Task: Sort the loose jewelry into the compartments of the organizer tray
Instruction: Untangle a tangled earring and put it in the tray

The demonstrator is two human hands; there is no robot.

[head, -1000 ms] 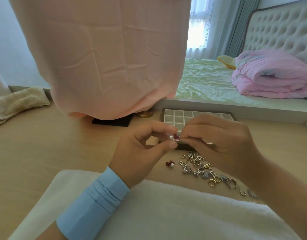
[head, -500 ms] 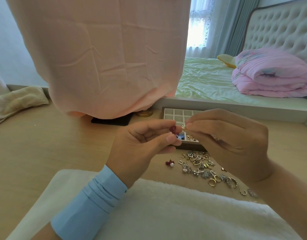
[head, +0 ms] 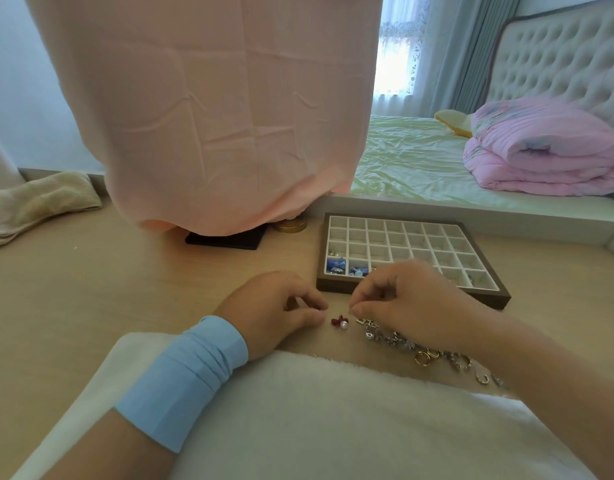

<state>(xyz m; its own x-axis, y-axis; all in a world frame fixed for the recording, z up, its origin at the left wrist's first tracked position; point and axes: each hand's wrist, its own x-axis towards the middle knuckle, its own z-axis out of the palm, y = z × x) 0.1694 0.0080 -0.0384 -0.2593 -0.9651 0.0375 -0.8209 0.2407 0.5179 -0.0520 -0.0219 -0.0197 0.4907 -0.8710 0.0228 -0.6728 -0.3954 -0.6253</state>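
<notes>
Head view: the red earring (head: 340,322) lies between our left hand (head: 270,306) and right hand (head: 409,303); each grip is curled, but we cannot tell what either holds.

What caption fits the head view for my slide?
Left hand and right hand, fingers curled, flank a red-and-pearl earring on the desk; loose jewelry beside it, organizer tray behind.
</notes>
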